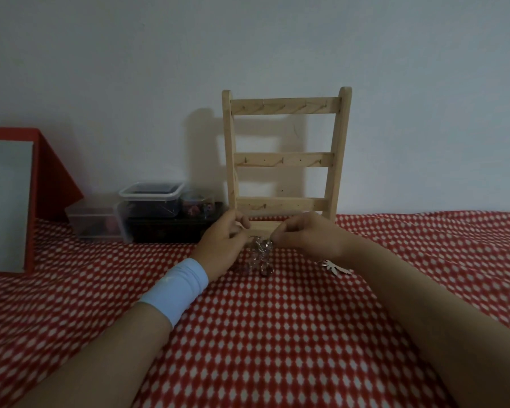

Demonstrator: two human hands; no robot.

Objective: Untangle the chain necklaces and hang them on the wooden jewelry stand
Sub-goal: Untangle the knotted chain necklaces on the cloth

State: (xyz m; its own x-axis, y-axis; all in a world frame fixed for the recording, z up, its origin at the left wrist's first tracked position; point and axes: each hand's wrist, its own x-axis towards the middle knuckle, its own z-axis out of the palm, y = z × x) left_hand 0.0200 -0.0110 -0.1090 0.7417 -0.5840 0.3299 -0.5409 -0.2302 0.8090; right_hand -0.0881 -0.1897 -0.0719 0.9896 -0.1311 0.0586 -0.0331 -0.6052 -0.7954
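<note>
A tangled clump of chain necklaces [259, 254] hangs between my two hands, its lower end touching the red patterned cloth. My left hand [223, 242], with a light blue wristband, pinches the clump's upper left. From the right, my right hand [304, 234] pinches its top. Just behind both hands stands the wooden jewelry stand [286, 160], upright against the wall, its three peg rails bare. A pale leaf-shaped pendant [336, 267] lies on the cloth beside my right forearm.
Clear plastic storage boxes [150, 201] are stacked left of the stand, a small round tub [196, 201] among them. A red box with a white panel [9, 198] stands at the far left. The red and white cloth [277, 334] covers the surface.
</note>
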